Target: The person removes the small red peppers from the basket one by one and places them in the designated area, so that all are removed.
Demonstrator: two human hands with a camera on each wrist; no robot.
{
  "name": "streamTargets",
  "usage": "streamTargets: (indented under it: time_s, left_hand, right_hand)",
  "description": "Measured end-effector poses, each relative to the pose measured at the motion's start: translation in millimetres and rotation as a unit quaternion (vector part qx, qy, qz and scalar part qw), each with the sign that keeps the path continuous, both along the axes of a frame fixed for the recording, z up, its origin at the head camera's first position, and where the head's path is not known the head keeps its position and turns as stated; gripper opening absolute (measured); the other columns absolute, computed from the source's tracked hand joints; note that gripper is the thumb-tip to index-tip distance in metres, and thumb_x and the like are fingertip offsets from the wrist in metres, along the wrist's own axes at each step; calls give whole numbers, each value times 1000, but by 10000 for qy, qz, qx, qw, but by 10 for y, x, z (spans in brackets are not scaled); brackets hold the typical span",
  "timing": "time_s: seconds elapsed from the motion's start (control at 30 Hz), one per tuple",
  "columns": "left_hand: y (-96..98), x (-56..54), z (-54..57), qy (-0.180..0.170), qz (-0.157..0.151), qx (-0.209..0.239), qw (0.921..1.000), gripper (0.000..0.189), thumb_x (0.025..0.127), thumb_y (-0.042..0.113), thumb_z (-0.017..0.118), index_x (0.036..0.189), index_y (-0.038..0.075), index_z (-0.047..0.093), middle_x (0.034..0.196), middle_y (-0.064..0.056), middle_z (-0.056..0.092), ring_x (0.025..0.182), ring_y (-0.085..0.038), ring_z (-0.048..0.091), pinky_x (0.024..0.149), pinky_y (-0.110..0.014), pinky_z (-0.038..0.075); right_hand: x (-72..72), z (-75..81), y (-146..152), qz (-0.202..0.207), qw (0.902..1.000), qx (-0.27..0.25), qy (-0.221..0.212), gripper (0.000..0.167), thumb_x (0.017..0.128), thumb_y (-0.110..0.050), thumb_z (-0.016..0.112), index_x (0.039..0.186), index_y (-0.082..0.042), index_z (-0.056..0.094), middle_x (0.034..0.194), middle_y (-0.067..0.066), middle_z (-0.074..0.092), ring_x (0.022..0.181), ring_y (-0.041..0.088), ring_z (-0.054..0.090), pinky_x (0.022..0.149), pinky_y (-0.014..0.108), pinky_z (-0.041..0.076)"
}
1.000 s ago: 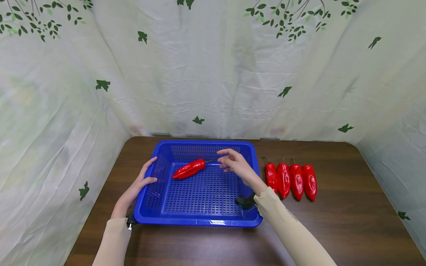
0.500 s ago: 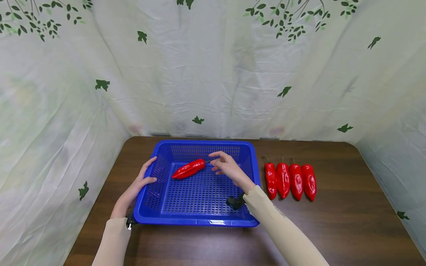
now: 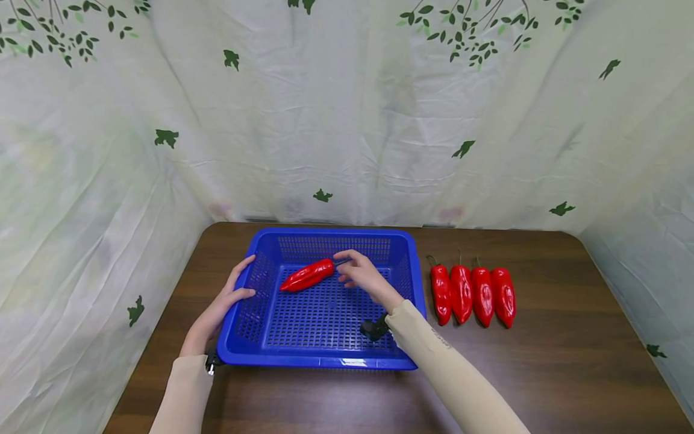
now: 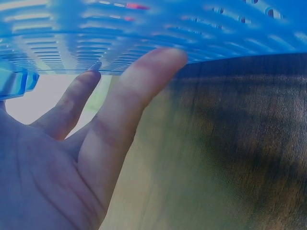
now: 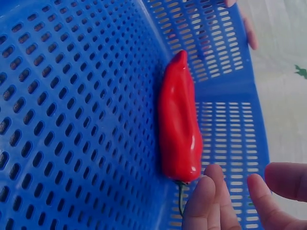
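My left hand [image 3: 221, 304] rests against the left side of a blue perforated plastic basket [image 3: 303, 361], its thumb and fingers fairly straight. In the left wrist view, the thumb [image 4: 125, 103] touches the slotted wall. One glossy red chili pepper [image 3: 308, 275] lies slanted on the basket floor, tip toward the left and thin green stem [image 5: 181, 199] toward the right. Over the basket's inside is my right hand [image 3: 365, 277], loosely bent and holding nothing. Its fingertips [image 5: 204, 189] are close beside the stem; whether they touch it, I cannot tell.
Several more red peppers [image 3: 461, 295] lie in a row on the brown wooden table [image 3: 569, 337], right of the basket. A pale curtain [image 3: 358, 132] with leaf prints hangs behind and at both sides.
My right hand has moved left inside the basket, closer to the pepper's stem end. The left hand, the basket and the peppers have stayed in place.
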State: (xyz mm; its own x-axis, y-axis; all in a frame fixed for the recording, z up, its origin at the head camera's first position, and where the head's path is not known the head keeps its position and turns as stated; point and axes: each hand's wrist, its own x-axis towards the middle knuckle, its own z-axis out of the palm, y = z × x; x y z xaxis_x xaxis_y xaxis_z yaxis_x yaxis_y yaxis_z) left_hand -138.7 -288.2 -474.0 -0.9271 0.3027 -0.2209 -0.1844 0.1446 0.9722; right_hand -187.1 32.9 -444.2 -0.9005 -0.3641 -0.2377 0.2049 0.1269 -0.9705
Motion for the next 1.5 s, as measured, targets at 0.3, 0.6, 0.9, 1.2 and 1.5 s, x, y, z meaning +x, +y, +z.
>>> streamTargets:
  time_s: [0.3,0.6,0.9,1.2,1.5]
  left_hand:
    - [-5,3,4,-5,2,29,10000,66,98,17,42,150,40,9,152,-18,2,127,-51,25,89,-54,43]
    - [-8,-6,3,-12,-6,20,10000,66,99,17,43,150,40,9,153,-16,1,129,-51,23,91,-57,41]
    - [-2,-7,-1,-16,36,59,10000,66,98,16,42,150,41,9,152,-17,3,127,-50,26,89,-53,43]
    - [-1,2,-5,9,25,96,10000,66,98,16,42,150,40,10,152,-17,3,126,-51,26,89,-53,43]
    - [2,7,-5,43,-18,86,10000,66,98,17,42,150,40,9,152,-17,2,127,-50,24,89,-52,42]
  right_hand:
    - [-48,-77,-69,-13,9998,110,-179,39,92,-2,48,131,0,49,115,28,57,101,45,57,82,47,50]
    - [-115,-148,-151,148,9986,396,-313,42,91,0,49,133,-3,48,114,27,59,99,42,59,81,45,51]
    - [-166,-204,-264,360,9961,715,-370,48,91,0,51,139,-7,46,112,20,59,99,38,59,82,46,51]
    - [-198,-259,-277,515,9954,648,-479,55,91,1,52,144,-8,41,110,18,57,96,37,60,81,44,52]
    - [-212,-257,-309,494,9953,647,-523,58,90,4,50,146,-10,39,107,19,56,96,40,60,81,43,52]
